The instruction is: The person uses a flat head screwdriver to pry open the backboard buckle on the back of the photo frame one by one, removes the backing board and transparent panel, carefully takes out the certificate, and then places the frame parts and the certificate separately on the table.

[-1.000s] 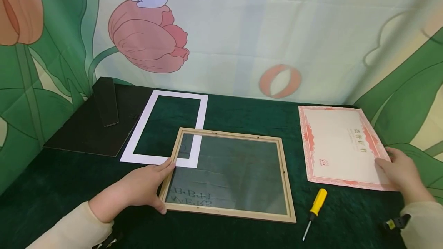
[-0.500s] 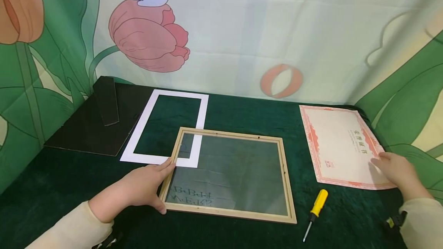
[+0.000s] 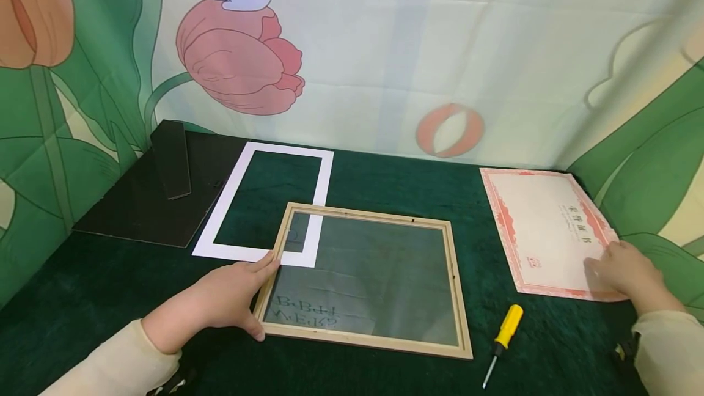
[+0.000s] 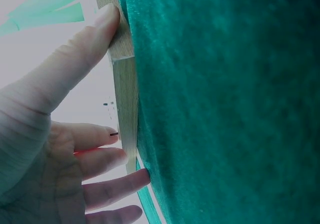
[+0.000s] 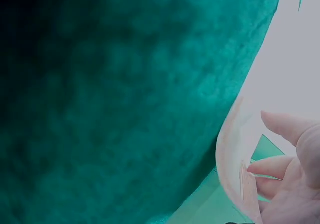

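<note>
A pale wooden picture frame lies on the dark green cloth, and its clear pane mirrors the backdrop. My left hand rests on its left end: the thumb lies on the front corner, with spread, fairly straight fingers along the left side. At the far right, my right hand holds a red-bordered certificate by its right edge, thumb over the sheet. In the right wrist view the certificate's margin bends upward beside the right hand; the fingertips' exact contact is hard to tell.
A white mat border lies partly beneath the frame's left end. Behind it on the left is a black backing board with its stand leg. A yellow-handled screwdriver lies between frame and right hand. A printed curtain hangs behind.
The certificate has turned slightly and its near left corner has shifted to the right, with my right hand on it throughout. My left hand and the picture frame have stayed put.
</note>
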`<state>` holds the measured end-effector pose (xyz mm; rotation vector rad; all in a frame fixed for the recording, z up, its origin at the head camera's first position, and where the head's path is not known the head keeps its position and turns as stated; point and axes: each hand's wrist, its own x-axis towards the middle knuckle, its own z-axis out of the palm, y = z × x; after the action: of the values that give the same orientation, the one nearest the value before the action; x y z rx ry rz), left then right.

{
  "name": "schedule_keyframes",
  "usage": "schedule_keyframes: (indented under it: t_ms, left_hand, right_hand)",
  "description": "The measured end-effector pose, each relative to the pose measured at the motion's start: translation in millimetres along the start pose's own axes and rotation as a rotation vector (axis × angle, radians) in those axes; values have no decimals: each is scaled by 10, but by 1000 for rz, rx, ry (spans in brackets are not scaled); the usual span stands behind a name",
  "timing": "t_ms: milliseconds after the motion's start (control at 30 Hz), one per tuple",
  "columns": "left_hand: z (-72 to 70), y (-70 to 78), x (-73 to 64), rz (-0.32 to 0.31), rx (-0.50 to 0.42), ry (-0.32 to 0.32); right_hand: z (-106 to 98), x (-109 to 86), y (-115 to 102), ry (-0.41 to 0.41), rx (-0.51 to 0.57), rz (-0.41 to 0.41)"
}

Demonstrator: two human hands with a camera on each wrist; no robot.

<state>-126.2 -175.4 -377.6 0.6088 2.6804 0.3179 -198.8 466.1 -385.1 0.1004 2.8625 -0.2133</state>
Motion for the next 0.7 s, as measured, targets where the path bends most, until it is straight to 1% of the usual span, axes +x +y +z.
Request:
schedule_keyframes:
  t_ms: [67,133,233,300,333,433,500,700]
  left_hand:
    - [-2,3,2,-1,2,0]
    - [-4,6,-1,-2,-2,1]
    - [-11,15,-3,-3,-10,0]
    - [-21,22,-3,-4,-16,1]
    - [-22,26,-3,-4,-17,-1]
    - [-24,33,-4,-6,-12,-4]
    - [-26,35,-5,-1,-6,-4]
    - [-26,49,-5,7,9,2]
  right_hand:
    - [29,7,-5,16,-4,58]
    - [59,11,-16,53,-19,101]
    - [69,6,-59,107,-27,128]
    - [34,-3,-102,110,0,72]
    - [22,-21,-139,103,31,37]
    - [3,-96,-341,61,143,-84]
    - [11,-180,-546,28,220,-167]
    - [97,-486,-1238,-57,407,-362]
